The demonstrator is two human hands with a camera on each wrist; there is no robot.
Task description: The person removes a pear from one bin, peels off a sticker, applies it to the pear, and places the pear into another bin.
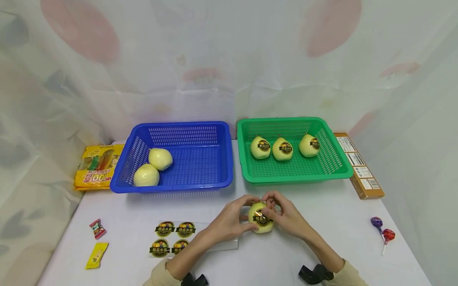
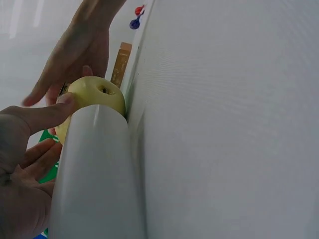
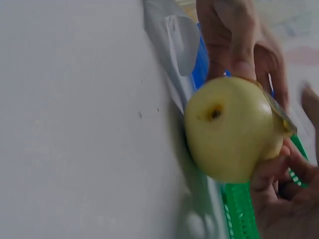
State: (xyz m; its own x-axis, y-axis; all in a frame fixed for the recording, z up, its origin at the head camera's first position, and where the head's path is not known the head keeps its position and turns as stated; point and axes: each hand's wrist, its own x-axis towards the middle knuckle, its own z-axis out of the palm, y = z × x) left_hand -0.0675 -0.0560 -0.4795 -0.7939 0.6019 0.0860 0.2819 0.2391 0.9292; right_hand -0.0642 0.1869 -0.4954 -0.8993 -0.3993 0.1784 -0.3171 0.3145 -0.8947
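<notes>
Left hand (image 1: pixel 229 219) and right hand (image 1: pixel 286 216) curled around yellow pear (image 1: pixel 261 223)

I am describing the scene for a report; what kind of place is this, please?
Probably a staged tabletop workstation for labelling fruit: a white table backed by a draped curtain, a blue basket and green basket holding pears, and a sticker sheet.

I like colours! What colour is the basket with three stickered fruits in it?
Green: the basket shows best in the head view.
</notes>
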